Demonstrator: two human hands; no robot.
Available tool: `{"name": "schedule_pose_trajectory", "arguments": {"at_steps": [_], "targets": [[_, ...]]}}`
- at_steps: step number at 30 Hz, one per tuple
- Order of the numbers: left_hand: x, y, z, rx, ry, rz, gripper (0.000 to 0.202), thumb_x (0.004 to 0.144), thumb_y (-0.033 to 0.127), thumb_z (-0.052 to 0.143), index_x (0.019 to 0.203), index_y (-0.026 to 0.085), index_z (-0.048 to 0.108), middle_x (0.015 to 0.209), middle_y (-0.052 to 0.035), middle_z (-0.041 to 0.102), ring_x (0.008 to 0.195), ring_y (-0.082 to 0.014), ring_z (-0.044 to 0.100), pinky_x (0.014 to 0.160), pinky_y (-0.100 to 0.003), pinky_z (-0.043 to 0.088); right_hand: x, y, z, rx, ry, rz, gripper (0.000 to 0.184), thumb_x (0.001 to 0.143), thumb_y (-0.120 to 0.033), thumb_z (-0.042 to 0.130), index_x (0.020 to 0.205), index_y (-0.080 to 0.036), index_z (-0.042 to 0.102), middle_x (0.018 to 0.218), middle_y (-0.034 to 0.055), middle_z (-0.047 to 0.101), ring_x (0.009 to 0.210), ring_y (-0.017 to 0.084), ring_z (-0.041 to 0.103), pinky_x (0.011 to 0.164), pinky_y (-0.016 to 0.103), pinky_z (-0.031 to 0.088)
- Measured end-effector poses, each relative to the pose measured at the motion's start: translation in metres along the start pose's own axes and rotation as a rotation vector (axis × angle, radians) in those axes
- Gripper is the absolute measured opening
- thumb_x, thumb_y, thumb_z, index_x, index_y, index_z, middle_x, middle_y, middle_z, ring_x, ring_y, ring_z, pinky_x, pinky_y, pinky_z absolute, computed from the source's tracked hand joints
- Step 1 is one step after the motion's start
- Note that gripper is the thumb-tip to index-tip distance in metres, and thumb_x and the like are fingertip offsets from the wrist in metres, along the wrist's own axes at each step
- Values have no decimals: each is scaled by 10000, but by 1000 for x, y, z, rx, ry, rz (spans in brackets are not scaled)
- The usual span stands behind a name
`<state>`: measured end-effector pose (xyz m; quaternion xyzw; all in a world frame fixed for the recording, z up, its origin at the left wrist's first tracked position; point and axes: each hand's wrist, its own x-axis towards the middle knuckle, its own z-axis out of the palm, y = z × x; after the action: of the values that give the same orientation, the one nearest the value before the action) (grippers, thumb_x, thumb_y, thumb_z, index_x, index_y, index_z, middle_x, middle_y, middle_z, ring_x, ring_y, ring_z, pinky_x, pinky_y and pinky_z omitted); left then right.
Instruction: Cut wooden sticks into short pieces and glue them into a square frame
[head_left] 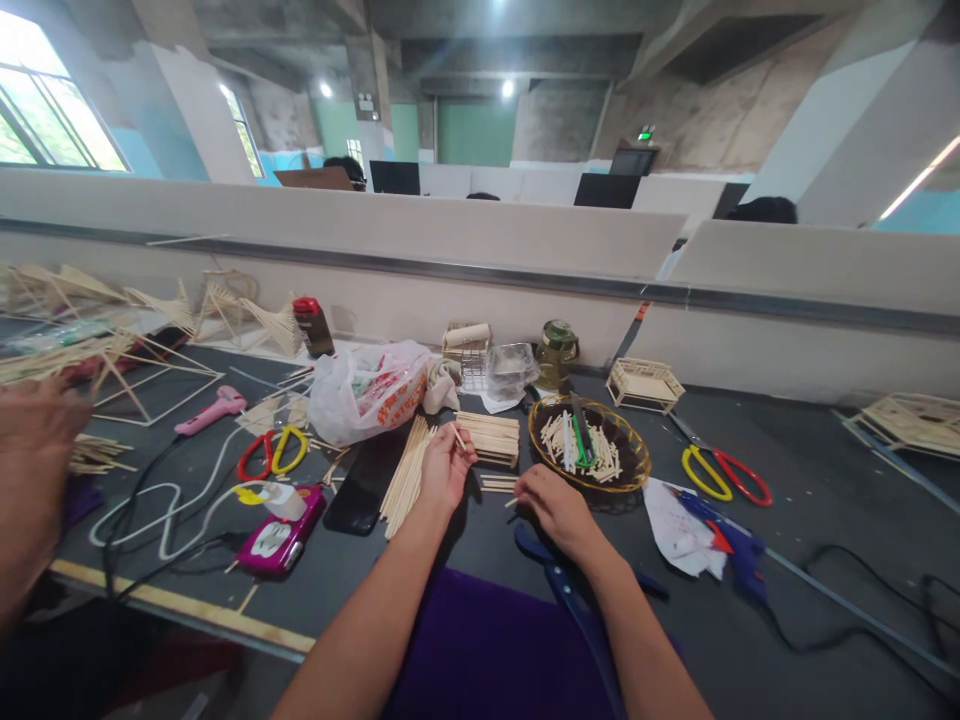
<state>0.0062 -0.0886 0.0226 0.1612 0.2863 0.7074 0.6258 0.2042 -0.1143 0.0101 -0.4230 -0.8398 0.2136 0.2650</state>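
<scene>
Dark table (810, 470), cluttered: my left hand (448, 468), grip closed on a short stick (458, 436); my right hand (553, 508), grip pinching a second stick (510, 502); stick panel (489, 437) laid up, long sticks (405, 478) uncut, cut pieces (553, 435) in basket (592, 488).

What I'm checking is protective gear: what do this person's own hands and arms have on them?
Nothing protective. The left hand and right hand are bare: no gloves, and no rings, watch or wristband that I can make out. Both forearms are uncovered down to the frame's bottom edge, no sleeves showing. A purple cloth lies between them.
</scene>
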Motion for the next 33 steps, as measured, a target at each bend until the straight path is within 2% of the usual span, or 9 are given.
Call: {"name": "schedule_pose_trajectory", "arguments": {"at_steps": [4, 8, 11, 14, 17, 19, 23, 28, 33], "targets": [[2, 2, -2, 38, -16, 85, 281, 715, 326, 730, 850, 138, 572, 555, 79, 426, 408, -16, 362, 375, -126, 273, -2, -12, -10, 322, 280, 70, 134, 902, -266, 470, 904, -217, 594, 827, 18, 597, 779, 149, 543, 706, 259, 416], [-6, -1, 5, 183, -66, 87, 377, 730, 409, 709, 970, 134, 618, 595, 69, 427, 424, -9, 315, 388, -137, 220, -5, -17, -24, 780, 578, 240, 231, 852, -343, 582, 1050, -225, 598, 844, 9, 602, 576, 80, 465, 488, 195, 358], [-18, -14, 12, 308, -160, -69, 409, 723, 426, 711, 987, 119, 650, 620, 51, 447, 452, -12, 326, 406, -144, 214, -7, -15, -33, 1143, 654, 328, 241, 794, -362, 653, 968, -200, 611, 767, -18, 569, 432, 16, 343, 372, 153, 254], [-29, -30, 17, 374, -211, -247, 373, 694, 397, 741, 891, 86, 680, 620, 36, 468, 452, -7, 310, 406, -145, 207, -6, -13, -36, 1329, 610, 397, 222, 767, -371, 680, 828, -195, 561, 638, -55, 524, 371, 3, 300, 325, 127, 211], [-36, -42, 18, 369, -206, -402, 353, 697, 401, 733, 816, 74, 675, 626, 7, 522, 439, -16, 375, 382, -147, 208, -3, -14, -31, 1338, 546, 461, 265, 745, -366, 709, 769, -201, 503, 591, -65, 531, 367, 14, 342, 320, 114, 236], [-39, -45, 18, 353, -198, -465, 327, 712, 386, 721, 808, 78, 668, 662, -31, 582, 481, -56, 491, 396, -156, 308, -1, -14, -26, 1303, 510, 497, 289, 725, -375, 728, 767, -200, 501, 605, -57, 562, 385, 28, 398, 322, 117, 264], [-39, -44, 19, 280, -232, -552, 260, 786, 321, 654, 885, 80, 655, 778, -110, 665, 641, -151, 637, 577, -260, 521, 2, -11, -21, 1222, 521, 507, 303, 721, -404, 729, 787, -190, 525, 625, -40, 599, 421, 46, 461, 324, 120, 308], [-40, -38, 22, 268, -327, -632, 246, 811, 269, 632, 973, 85, 644, 824, -133, 688, 733, -186, 676, 674, -297, 553, 2, -4, -20, 1128, 548, 480, 317, 719, -419, 729, 827, -183, 547, 666, -16, 644, 469, 62, 510, 356, 132, 372], [-43, -35, 25, 366, -412, -644, 261, 759, 257, 696, 956, 89, 660, 833, -110, 680, 647, -137, 653, 571, -229, 537, 2, -2, -21, 1093, 543, 475, 364, 700, -445, 734, 888, -183, 566, 702, 4, 676, 492, 81, 549, 371, 151, 389]]}}
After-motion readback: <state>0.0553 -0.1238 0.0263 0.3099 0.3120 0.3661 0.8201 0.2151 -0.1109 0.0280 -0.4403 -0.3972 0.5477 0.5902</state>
